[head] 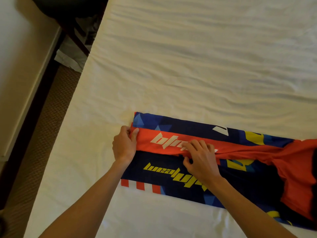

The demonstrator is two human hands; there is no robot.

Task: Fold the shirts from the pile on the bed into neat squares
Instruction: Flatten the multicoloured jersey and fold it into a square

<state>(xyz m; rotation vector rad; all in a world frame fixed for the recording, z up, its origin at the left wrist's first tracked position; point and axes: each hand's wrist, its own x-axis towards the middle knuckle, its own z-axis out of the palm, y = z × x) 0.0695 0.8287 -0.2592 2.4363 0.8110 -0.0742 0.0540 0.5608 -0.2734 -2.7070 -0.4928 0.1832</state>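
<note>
At far left a carpeted floor strip (51, 117) and dark furniture (72, 19) border the white-sheeted bed (188, 57), with crumpled white paper (68, 59) in the gap beside the mattress. On the bed's near part lies the shirt (180, 179), navy, blue, red and yellow, folded into a long band running off to the right. The left hand (124, 146) pinches the band's red left end, and the right hand (199, 158), fingers curled, grasps the red fold near the middle, partly covering its white lettering.
</note>
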